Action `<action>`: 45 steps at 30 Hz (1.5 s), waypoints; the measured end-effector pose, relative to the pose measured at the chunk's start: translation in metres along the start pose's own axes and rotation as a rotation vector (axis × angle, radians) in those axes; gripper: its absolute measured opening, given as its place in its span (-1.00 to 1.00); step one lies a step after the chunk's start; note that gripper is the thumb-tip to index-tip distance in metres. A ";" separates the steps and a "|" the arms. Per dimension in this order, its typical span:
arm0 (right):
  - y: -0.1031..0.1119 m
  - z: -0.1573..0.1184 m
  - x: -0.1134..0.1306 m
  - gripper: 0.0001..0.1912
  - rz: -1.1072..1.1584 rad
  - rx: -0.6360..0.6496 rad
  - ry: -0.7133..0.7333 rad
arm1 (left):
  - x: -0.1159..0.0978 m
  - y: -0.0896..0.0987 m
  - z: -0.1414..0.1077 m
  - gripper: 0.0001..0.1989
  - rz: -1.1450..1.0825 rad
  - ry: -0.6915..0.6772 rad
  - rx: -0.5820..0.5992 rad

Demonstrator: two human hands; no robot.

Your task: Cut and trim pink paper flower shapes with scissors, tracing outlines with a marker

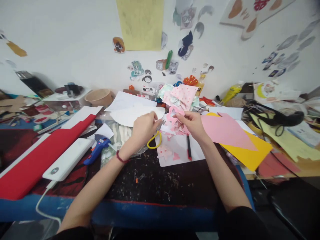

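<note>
My left hand [145, 126] is closed, its fingers curled around a pair of scissors. A yellow handle loop [154, 140] shows below the fingers; the other loop is hidden, and the grey blades are only partly visible. My right hand [191, 122] pinches a pink paper cut-out [173, 113] with an open middle, held up just right of the scissors. Beneath both hands lies a white sheet [175, 159], bearing pink paper scraps [165, 153] and a black pen [189, 147] with a red end.
Left of my arms lie a blue glue gun [98, 148], a white power bank [68, 160] with a cable, and a long red strip [47, 156]. Pink paper [227, 130] overlaps yellow paper [250, 155] on the right. Crumpled patterned paper [181, 95] and a round wooden bowl [99, 97] stand behind.
</note>
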State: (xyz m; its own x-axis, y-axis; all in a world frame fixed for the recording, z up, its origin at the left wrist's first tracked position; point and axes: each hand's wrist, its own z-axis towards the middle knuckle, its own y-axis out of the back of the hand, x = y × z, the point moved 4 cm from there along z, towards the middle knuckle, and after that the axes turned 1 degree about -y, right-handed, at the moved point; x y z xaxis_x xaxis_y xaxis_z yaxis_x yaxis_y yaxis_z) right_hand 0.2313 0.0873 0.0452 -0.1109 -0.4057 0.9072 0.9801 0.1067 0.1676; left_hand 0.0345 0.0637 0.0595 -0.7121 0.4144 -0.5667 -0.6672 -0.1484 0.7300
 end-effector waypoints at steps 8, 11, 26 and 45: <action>-0.002 -0.003 -0.026 -0.58 0.216 0.006 -0.076 | 0.034 -0.048 -0.053 -0.61 0.399 0.080 0.115; 0.003 -0.003 -0.015 -0.58 0.245 0.018 -0.065 | 0.040 -0.050 -0.050 -0.61 0.416 0.101 0.126; 0.014 0.042 0.090 -0.69 0.276 -0.154 0.305 | -0.011 0.046 0.029 -0.73 -0.437 -0.016 -0.360; 0.005 0.068 0.088 -0.89 0.138 -0.215 0.348 | -0.025 0.067 0.066 -0.60 -0.618 -0.161 -0.515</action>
State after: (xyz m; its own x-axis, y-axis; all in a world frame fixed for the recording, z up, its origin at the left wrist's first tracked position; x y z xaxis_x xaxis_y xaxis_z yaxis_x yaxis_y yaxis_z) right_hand 0.2154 0.1138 0.1517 0.0499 -0.6866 0.7253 0.9979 0.0051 -0.0638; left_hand 0.0218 0.1023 0.1476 -0.1694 0.6742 -0.7189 -0.9734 -0.2285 0.0150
